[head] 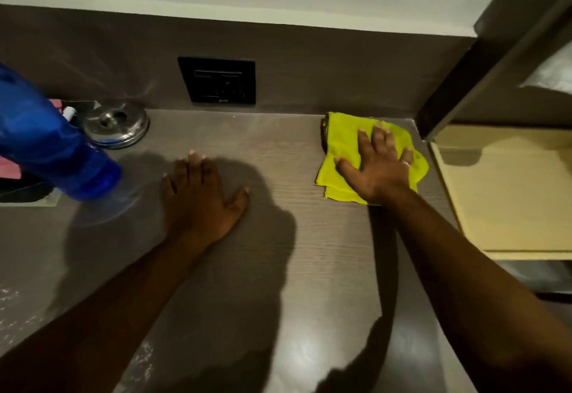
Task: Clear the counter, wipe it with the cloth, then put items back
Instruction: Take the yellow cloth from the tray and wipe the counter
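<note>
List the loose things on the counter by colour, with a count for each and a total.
Blue: 1, the bottle
Yellow: 1, the cloth under the right hand
Silver: 1, the round metal lid
Pink: 1, an item half hidden behind the bottle
Total: 4
The left hand lies flat on the bare counter. Other dark items at the left edge are too hidden to count.
</note>
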`<state>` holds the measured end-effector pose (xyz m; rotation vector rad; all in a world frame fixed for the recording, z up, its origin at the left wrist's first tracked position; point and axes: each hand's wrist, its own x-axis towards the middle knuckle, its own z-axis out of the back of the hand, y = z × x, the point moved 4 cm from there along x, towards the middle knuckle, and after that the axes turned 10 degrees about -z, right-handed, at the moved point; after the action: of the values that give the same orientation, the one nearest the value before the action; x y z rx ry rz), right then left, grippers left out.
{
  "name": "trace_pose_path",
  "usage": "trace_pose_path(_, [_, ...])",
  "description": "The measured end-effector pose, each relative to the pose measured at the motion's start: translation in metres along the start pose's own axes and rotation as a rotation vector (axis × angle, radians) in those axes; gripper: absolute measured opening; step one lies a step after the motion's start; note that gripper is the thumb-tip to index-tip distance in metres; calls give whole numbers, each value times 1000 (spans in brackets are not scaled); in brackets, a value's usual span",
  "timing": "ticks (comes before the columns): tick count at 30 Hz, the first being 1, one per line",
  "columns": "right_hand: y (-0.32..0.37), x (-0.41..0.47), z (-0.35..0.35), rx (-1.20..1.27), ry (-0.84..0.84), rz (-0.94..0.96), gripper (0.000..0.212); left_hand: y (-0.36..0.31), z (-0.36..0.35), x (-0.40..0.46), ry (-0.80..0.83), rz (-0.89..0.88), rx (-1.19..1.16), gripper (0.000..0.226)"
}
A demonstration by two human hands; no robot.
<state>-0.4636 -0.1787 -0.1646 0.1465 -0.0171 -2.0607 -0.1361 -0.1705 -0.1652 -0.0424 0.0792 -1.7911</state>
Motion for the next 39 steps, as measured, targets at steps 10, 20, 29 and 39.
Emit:
trace_pose_path(10, [82,-104,-13,37,87,140,93,-2,17,-5,-73,32,-188,75])
trace_pose_path(20, [-77,-82,40,312,6,-100,46,-176,11,-10,-47,-470,-278,68])
trace_pose_path(29, [-8,-66,15,146,58,-98,52,-53,-5,108,42,-401,-78,78])
trace_pose_path(39, [31,-61,2,21,104,-139,71,94,8,84,-123,-181,88,80])
